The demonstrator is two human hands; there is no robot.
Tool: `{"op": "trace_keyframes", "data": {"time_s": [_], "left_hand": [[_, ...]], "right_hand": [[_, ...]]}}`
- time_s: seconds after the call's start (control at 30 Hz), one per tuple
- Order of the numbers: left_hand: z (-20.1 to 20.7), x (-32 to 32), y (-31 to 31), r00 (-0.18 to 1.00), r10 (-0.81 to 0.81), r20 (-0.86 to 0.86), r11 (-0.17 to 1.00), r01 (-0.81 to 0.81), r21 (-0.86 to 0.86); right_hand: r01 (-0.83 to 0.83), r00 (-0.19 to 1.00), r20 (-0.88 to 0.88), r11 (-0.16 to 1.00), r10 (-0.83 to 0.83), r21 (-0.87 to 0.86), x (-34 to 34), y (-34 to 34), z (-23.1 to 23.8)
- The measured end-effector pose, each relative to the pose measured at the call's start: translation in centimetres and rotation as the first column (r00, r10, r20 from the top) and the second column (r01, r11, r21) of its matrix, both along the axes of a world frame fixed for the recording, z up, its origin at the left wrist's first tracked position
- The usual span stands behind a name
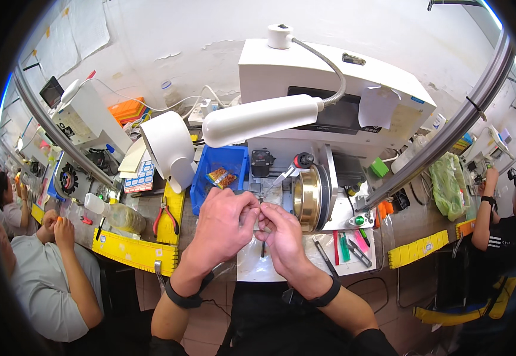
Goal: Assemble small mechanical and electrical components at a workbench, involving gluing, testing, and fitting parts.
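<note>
My left hand [225,222] and my right hand [283,238] meet in front of the machine at the middle of the bench. Thumbs and fingers of both are pinched together around something small, mostly hidden between the fingertips. Each wrist wears a black band. Right of my right hand is a brass-coloured cylinder [307,199] on the machine. Behind my left hand lies a blue bin [201,193] with a colourful packet [221,177] inside. A white lamp [258,121] hangs above the hands.
Tweezers [360,254] and coloured strips lie right of my hands. Red-handled pliers [165,221] and a plastic bottle [124,218] are at left, behind a yellow bench edge [132,251]. A metal post [442,124] slants at right. Co-workers sit on both sides.
</note>
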State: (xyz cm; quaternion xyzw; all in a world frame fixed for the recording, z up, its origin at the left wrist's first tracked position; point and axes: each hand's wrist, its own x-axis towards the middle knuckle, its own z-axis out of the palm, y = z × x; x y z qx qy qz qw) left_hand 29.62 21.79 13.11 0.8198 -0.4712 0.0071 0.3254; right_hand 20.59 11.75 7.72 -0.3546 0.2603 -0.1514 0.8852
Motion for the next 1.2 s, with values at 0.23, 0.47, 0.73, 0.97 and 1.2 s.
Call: {"op": "trace_keyframes", "data": {"time_s": [0.23, 0.47, 0.73, 0.97, 1.2], "left_hand": [[0.6, -2.1, 1.0, 0.995, -0.013, -0.097, 0.991, 0.026, 0.133], [1.2, -1.7, 3.4, 0.975, -0.081, -0.207, 0.994, 0.064, -0.087], [-2.3, -0.6, -0.4, 0.955, 0.202, 0.219, 0.922, -0.110, -0.371], [-3.8, 0.3, -0.2, 0.908, 0.154, 0.391, 0.941, -0.014, -0.338], [-3.4, -0.9, -2.0, 0.919, 0.053, 0.391, 0.925, 0.103, -0.367]], "right_hand": [[0.053, 0.998, 0.033, 0.998, -0.052, -0.022, 0.0, 0.2, -0.4], [0.023, 0.999, 0.045, 1.000, -0.023, -0.003, -0.5, 0.1, -0.4], [0.029, 0.998, 0.055, 1.000, -0.029, 0.006, -0.4, 0.0, 0.0], [0.047, 0.993, -0.100, 0.995, -0.056, -0.086, 0.3, 1.1, 0.7], [0.062, 0.996, 0.073, 0.997, -0.059, -0.036, -1.4, -1.2, -0.5]]}}
